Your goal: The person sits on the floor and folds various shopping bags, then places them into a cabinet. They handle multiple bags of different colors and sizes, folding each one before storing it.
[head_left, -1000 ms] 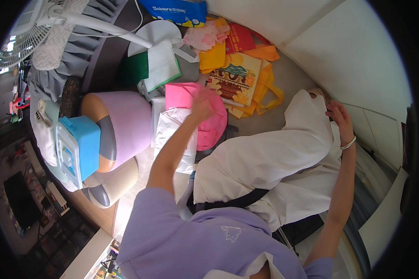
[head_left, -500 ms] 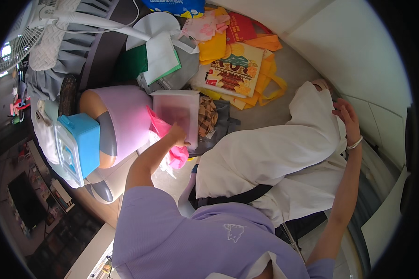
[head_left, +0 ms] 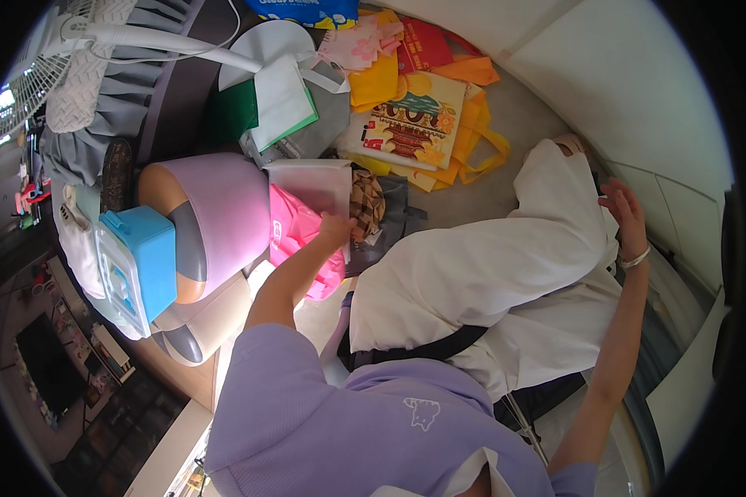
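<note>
A bright pink bag (head_left: pixel 294 228) lies spread over the lower part of a translucent white pouch (head_left: pixel 311 178). My left hand (head_left: pixel 338 229) is at the pink bag's right edge, its fingers bent in and closed there. Just beyond those fingertips sits a brown checkered cloth-like bundle (head_left: pixel 366 203), on top of a dark grey bag (head_left: pixel 398 211). My right hand (head_left: pixel 623 211) hangs beside my white-trousered knee, near the pale wall panel. Its fingers are loosely apart, and nothing is in them.
Yellow bags (head_left: pixel 477 137), a printed cream bag (head_left: pixel 419 124), a red bag (head_left: pixel 423 45) and a green-and-white folder (head_left: pixel 286 108) lie ahead on the floor. To the left stand a pink-and-brown stool (head_left: pixel 224 211), a blue lidded box (head_left: pixel 153 257) and a white fan (head_left: pixel 166 40).
The pink bag has gone from crumpled to spread out, covering more of the translucent pouch. My left hand has moved right and slightly away from me. My right hand stays nearly still.
</note>
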### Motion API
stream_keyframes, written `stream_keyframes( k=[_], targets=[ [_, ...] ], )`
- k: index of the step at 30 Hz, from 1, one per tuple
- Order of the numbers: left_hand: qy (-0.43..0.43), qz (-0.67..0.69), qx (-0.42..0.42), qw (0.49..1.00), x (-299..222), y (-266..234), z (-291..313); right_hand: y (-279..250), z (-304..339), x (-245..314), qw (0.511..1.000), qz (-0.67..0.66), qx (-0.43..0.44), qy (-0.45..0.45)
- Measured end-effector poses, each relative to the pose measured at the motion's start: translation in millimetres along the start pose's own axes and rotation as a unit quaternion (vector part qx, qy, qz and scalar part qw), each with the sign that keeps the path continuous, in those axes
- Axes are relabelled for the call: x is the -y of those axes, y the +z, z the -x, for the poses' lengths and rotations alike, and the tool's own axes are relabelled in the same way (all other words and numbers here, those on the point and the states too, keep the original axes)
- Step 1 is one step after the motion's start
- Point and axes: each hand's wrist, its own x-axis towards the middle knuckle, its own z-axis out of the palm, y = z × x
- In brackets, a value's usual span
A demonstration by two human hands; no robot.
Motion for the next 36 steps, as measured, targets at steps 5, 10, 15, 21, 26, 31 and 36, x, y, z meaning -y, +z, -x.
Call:
stream_keyframes(
  k=[5, 10, 15, 21, 26, 31, 36],
  targets=[
    [0.007, -0.005, 0.026, 1.000, -1, -4, 7, -1, -1, 0, 1.000, -0.004, -0.006, -0.007],
    [-0.036, 0.028, 0.090, 0.995, 22, -1, 48, -1, -2, 3, 1.000, -0.001, -0.009, -0.005],
    [-0.008, 0.044, 0.194, 0.980, 29, 0, 68, 2, -3, 5, 1.000, -0.005, -0.009, -0.011],
    [0.105, 0.308, -0.120, 0.938, -19, -78, 2, 2, -2, 4, 1.000, 0.002, -0.019, -0.003],
    [-0.007, 0.080, -0.192, 0.978, -1, -102, -81, -7, 7, -2, 0.999, 0.002, -0.041, -0.008],
    [-0.001, -0.050, 0.087, 0.995, -3, -108, -93, -19, 16, -9, 0.993, -0.015, -0.113, 0.012],
    [-0.115, -0.011, -0.236, 0.965, 50, -122, -102, -4, 8, -9, 0.989, -0.051, -0.122, -0.064]
  ],
)
